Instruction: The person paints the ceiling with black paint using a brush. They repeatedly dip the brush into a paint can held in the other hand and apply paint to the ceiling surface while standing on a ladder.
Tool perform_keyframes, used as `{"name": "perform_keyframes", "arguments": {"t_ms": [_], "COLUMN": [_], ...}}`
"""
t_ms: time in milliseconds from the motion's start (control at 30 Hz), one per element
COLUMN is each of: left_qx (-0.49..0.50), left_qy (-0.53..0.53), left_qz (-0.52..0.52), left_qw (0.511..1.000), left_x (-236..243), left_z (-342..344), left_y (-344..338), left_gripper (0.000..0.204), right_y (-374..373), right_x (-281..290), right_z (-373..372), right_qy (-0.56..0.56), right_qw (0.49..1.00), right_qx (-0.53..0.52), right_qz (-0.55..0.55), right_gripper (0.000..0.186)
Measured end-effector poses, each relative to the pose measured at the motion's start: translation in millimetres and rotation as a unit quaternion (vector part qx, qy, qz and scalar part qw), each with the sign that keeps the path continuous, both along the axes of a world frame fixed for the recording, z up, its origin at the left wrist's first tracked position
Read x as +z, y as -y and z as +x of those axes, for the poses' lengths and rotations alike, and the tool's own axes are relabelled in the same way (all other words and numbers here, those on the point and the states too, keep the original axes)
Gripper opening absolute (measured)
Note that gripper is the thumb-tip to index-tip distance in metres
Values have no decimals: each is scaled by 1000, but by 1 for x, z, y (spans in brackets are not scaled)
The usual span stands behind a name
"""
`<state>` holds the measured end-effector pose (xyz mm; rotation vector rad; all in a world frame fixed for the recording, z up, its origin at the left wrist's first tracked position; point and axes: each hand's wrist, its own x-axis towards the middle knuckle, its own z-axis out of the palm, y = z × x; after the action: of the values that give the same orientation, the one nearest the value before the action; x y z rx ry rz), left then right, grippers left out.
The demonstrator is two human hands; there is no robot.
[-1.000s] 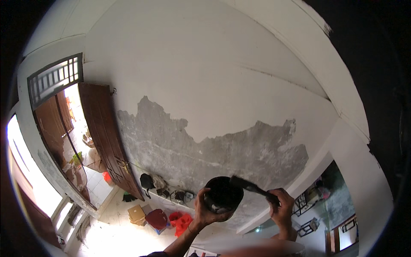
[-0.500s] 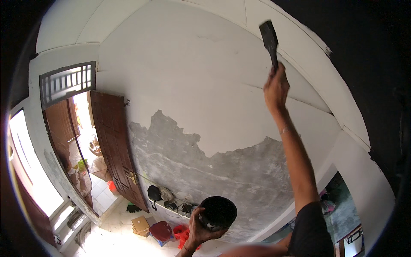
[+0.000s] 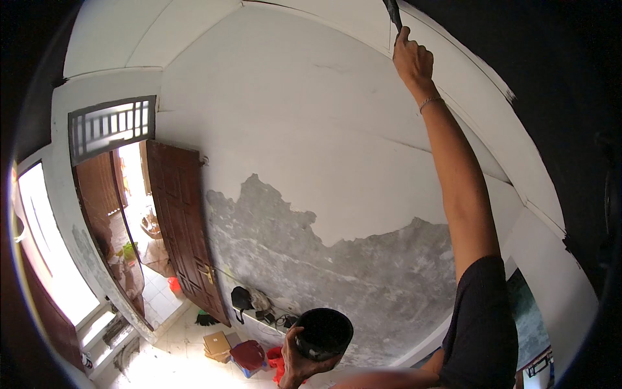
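My right arm stretches far up, and the right hand (image 3: pixel 413 59) is closed round the handle of a dark paintbrush (image 3: pixel 393 14). The brush points upward in front of the white ceiling (image 3: pixel 363 23), its head cut off by the picture's top edge. Low in the middle, my left hand (image 3: pixel 299 361) grips a round black pot (image 3: pixel 326 353) from the side and below. Its open mouth faces me; the inside is dark, so how full it is I cannot tell.
Behind stands a white wall (image 3: pixel 291 117) with a grey bare lower patch (image 3: pixel 376 279). At left a brown door (image 3: pixel 178 227) stands ajar. Cardboard boxes (image 3: pixel 217 343), a dark red item (image 3: pixel 247 355) and a black bag (image 3: pixel 241 298) lie low by the wall. Black with ragged edges borders the ceiling.
My right hand has risen, carrying the paintbrush up until its head leaves the picture. The pot stays in my left hand, slightly lower. The whole view has shifted a little.
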<state>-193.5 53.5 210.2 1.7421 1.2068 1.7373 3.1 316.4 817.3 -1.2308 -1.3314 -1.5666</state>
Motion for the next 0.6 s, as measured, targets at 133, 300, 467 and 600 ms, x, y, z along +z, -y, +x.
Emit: {"name": "perform_keyframes", "arguments": {"t_ms": [133, 300, 467, 600], "left_qx": [6, -45, -66, -71], "left_qy": [-17, 17, 7, 10], "left_qz": [11, 14, 38, 31], "left_qw": [1000, 999, 997, 997], "left_x": [1, 0, -1, 2], "left_z": [-8, -10, 0, 12], "left_y": [-1, -5, -9, -6], "left_gripper": [112, 112, 112, 111], "right_y": [-1, -2, -7, -11], "right_x": [-1, -45, -40, -2], "right_z": [13, 29, 18, -1], "right_qy": [-39, -135, -38, 39], "right_qw": [999, 990, 998, 998], "right_qx": [-24, -5, -4, -46], "right_qz": [26, 34, 41, 10], "right_gripper": [32, 31, 36, 37]}}
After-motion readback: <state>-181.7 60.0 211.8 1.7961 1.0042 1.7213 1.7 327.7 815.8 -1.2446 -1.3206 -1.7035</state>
